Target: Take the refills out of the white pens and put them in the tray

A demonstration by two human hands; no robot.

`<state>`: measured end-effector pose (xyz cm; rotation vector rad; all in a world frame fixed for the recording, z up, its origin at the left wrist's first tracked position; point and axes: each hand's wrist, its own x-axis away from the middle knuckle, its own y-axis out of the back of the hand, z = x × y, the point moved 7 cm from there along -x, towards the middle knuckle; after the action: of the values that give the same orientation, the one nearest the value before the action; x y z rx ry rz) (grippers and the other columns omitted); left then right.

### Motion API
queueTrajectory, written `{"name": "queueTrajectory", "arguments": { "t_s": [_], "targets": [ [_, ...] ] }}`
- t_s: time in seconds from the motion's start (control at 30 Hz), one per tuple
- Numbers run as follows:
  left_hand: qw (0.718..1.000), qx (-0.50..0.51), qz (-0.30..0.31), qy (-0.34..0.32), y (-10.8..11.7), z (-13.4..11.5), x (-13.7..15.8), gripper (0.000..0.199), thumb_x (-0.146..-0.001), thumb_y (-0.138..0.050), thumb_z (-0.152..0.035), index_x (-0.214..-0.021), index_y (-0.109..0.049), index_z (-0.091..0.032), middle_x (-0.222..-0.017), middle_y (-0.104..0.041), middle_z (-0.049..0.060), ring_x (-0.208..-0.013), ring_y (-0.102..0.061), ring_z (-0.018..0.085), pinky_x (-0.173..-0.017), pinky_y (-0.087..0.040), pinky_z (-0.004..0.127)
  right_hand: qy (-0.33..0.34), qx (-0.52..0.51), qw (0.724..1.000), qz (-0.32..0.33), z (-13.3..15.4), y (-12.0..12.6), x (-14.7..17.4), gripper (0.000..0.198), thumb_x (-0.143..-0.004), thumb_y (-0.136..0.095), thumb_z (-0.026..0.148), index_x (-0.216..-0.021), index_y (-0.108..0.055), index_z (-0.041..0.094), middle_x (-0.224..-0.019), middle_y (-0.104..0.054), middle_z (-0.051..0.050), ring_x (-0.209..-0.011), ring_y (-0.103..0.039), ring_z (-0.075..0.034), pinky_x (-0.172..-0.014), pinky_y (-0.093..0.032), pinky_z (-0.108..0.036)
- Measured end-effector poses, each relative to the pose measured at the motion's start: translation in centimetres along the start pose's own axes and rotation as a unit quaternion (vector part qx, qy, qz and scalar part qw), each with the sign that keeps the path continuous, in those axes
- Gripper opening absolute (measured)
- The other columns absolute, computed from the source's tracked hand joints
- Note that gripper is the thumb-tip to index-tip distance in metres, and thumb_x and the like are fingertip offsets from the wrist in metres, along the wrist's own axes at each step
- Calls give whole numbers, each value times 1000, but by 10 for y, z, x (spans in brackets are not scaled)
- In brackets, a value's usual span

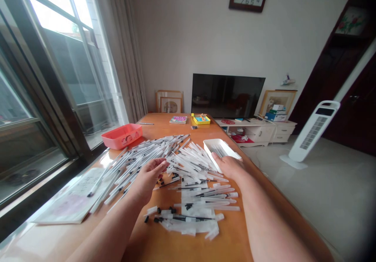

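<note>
Pen tubes heap loose beside left hand, fingers drawn close, can't tell if pinching anything. Right hand at white tray, grip mostly hidden, near table edge; a nudge could tip it off.

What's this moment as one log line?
left hand: pinched, hold unclear, near pen parts | right hand: at white box | white box: thin rods inside | pen parts: strewn over table
</note>
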<state>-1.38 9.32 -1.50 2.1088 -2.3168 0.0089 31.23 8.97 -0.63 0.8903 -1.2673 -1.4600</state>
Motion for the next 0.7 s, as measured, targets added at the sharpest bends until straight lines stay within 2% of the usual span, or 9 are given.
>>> {"name": "queueTrajectory", "arguments": {
  "t_s": [0.13, 0.3, 0.47, 0.6, 0.7],
  "targets": [
    [1000, -4, -5, 0, 1, -1, 1, 56, -77, -72, -56, -115, -65, -16, -113, -70, 13, -102, -62, 26, -85, -42, 37, 21, -3, 1000, 5, 4, -4, 1, 101, -88, 1, 80, -88, -77, 16, -100, -74, -20, -108, -63, -39, -101, -33, -57],
    [1000, -15, -1, -9, -2, -1, 1, 52, -77, -71, -56, -111, -66, -18, -109, -70, 11, -100, -62, 25, -82, -42, 36, 28, 7, 1000, -6, 7, -2, 3, 96, -90, -2, 77, -97, -76, 15, -111, -71, -20, -112, -61, -38, -102, -32, -58],
    [1000, -18, 10, -8, -4, 2, 1, 49, -79, -69, -56, -111, -66, -18, -111, -70, 11, -100, -61, 25, -81, -42, 35, 32, 2, 999, -1, 9, -1, 5, 95, -90, -1, 77, -98, -76, 19, -108, -72, -18, -109, -63, -37, -99, -35, -56],
    [1000, -18, 9, -3, -4, 2, 2, 50, -79, -69, -56, -112, -66, -19, -112, -69, 11, -102, -61, 25, -81, -42, 35, 18, -14, 999, -28, 4, 6, 4, 90, -93, 0, 73, -104, -76, 24, -109, -73, -15, -111, -63, -35, -99, -35, -53],
    [1000, -19, 9, -4, -4, 1, 3, 48, -79, -69, -55, -112, -66, -20, -111, -70, 10, -101, -61, 24, -81, -42, 34, -7, -1, 999, -31, -1, 6, 3, 88, -95, -2, 70, -104, -76, 22, -109, -73, -17, -113, -62, -35, -101, -33, -54]
  ]
}}
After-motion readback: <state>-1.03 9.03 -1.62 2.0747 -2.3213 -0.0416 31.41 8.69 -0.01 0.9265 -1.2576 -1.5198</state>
